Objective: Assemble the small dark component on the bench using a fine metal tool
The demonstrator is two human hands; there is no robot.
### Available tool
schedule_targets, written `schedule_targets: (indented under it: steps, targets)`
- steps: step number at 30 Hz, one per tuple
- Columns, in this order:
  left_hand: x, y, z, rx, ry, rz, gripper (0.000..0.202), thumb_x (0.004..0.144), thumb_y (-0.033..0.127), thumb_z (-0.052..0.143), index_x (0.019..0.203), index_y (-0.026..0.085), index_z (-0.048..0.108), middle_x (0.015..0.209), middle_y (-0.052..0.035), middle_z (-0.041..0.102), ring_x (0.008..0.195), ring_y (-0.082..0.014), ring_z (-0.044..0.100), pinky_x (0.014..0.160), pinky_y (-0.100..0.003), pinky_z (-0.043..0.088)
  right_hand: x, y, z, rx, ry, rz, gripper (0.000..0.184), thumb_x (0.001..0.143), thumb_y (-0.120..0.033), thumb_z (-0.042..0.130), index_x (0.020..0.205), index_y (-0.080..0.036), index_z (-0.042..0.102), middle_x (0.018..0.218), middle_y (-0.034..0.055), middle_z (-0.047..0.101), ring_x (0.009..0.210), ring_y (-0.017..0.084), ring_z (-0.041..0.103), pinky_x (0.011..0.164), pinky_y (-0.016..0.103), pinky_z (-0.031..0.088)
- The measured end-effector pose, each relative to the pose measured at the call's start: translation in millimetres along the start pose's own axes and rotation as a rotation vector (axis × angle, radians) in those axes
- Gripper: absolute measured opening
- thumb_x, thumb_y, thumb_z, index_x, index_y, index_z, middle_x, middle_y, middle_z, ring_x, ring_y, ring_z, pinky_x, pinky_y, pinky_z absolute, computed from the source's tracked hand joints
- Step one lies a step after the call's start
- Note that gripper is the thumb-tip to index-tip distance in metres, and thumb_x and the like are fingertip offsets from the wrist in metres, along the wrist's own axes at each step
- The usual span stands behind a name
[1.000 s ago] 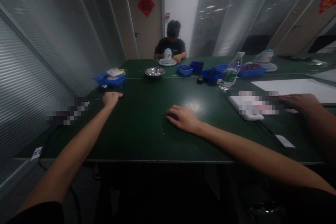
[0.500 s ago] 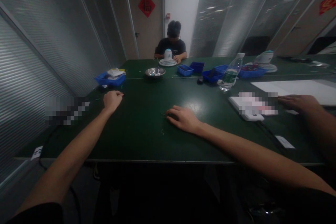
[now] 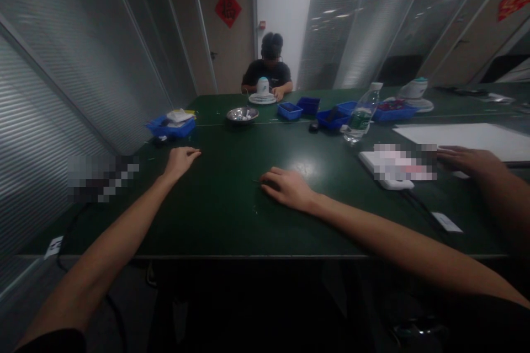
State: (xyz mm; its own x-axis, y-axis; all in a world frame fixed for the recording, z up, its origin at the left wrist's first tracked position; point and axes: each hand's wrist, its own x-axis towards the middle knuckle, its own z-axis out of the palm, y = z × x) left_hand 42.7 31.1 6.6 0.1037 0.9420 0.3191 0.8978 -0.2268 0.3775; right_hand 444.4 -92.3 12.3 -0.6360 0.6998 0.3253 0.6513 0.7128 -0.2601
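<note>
My left hand (image 3: 181,161) is over the left part of the green table (image 3: 232,220), in front of a blue tray (image 3: 174,131). Its thumb and fingers are pinched together, and whatever they may hold is too small to make out. My right hand (image 3: 287,187) rests near the middle of the table with its fingers curled and closed. A short, thin, wire-like piece (image 3: 255,181) sticks out to the left from its fingertips. Some tiny bits (image 3: 255,210) lie on the table just below that hand.
Ahead stand a metal bowl (image 3: 242,116) with small pieces, more blue trays (image 3: 290,111) and a water bottle (image 3: 362,116). A white device (image 3: 385,171) lies right, beside another person's hand (image 3: 472,159). Across the table, a person (image 3: 267,74) sits behind a small fan (image 3: 262,92).
My left hand has moved slightly right, and its fingers now stretch out further in a pinch. My right hand stays in place. The view has shifted a little.
</note>
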Motion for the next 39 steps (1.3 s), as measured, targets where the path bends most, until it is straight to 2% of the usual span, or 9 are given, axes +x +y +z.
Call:
schedule_targets:
  steps: [2,7,9,11,17,24,31,39]
  targets:
    - [-4,19,2.5,-0.182,-0.086,0.145,0.031,0.092,0.043,0.066,0.110,0.022,0.080,0.119,-0.0089,0.074,0.112,-0.0270,0.066,0.101,-0.039,0.049,0,2,1,0.001,0.015,0.007,0.029,0.104,-0.037,0.053,0.125,-0.021,0.064,0.112,0.0066,0.065,0.079,0.015,0.061,0.066,0.028,0.045]
    - [-27,95,18.9,-0.443,-0.426,0.485,0.030,0.093,0.044,0.066,0.109,0.022,0.078,0.113,-0.0079,0.071,0.102,-0.0223,0.065,0.089,-0.035,0.050,0,1,1,0.027,0.055,0.006,0.029,0.103,-0.036,0.054,0.125,-0.020,0.063,0.112,0.0069,0.064,0.083,0.016,0.062,0.071,0.029,0.047]
    - [-37,118,24.1,-0.473,-0.495,0.546,0.029,0.094,0.042,0.067,0.111,0.020,0.076,0.110,-0.0083,0.070,0.097,-0.0211,0.064,0.084,-0.033,0.049,0,-2,-1,0.039,0.056,0.002,0.029,0.102,-0.035,0.054,0.124,-0.019,0.064,0.112,0.0071,0.064,0.085,0.017,0.062,0.073,0.029,0.048]
    - [-43,129,27.2,-0.486,-0.518,0.566,0.028,0.094,0.039,0.067,0.111,0.019,0.074,0.108,-0.0085,0.069,0.094,-0.0204,0.062,0.082,-0.032,0.047,0,-4,-3,0.042,0.050,0.009,0.029,0.102,-0.034,0.055,0.124,-0.019,0.064,0.112,0.0072,0.064,0.084,0.016,0.062,0.072,0.029,0.047]
    - [-45,126,31.2,-0.477,-0.482,0.510,0.024,0.093,0.034,0.067,0.110,0.017,0.073,0.105,-0.0076,0.067,0.088,-0.0193,0.059,0.079,-0.031,0.045,0,-6,-6,0.033,0.030,0.024,0.027,0.101,-0.033,0.055,0.122,-0.019,0.064,0.110,0.0070,0.063,0.078,0.014,0.059,0.067,0.028,0.045]
    - [-47,130,30.4,-0.526,-0.573,0.467,0.027,0.095,0.033,0.064,0.117,0.019,0.071,0.106,-0.0062,0.069,0.088,-0.0189,0.060,0.077,-0.030,0.044,0,-5,-5,0.018,0.020,-0.002,0.029,0.102,-0.034,0.055,0.124,-0.019,0.064,0.111,0.0073,0.062,0.077,0.014,0.059,0.067,0.028,0.045]
    - [-46,133,25.8,-0.629,-0.690,0.439,0.029,0.097,0.034,0.062,0.121,0.021,0.072,0.118,-0.0073,0.071,0.109,-0.0225,0.064,0.095,-0.034,0.047,-2,-4,-4,-0.021,0.033,-0.037,0.029,0.103,-0.034,0.053,0.126,-0.019,0.063,0.110,0.0073,0.061,0.077,0.015,0.058,0.066,0.028,0.044]
    - [-47,131,28.1,-0.639,-0.674,0.478,0.029,0.098,0.034,0.063,0.122,0.021,0.073,0.118,-0.0078,0.071,0.110,-0.0221,0.064,0.098,-0.034,0.047,-2,-1,0,-0.045,0.046,-0.076,0.029,0.103,-0.033,0.052,0.127,-0.020,0.063,0.109,0.0072,0.060,0.081,0.016,0.059,0.068,0.028,0.044]
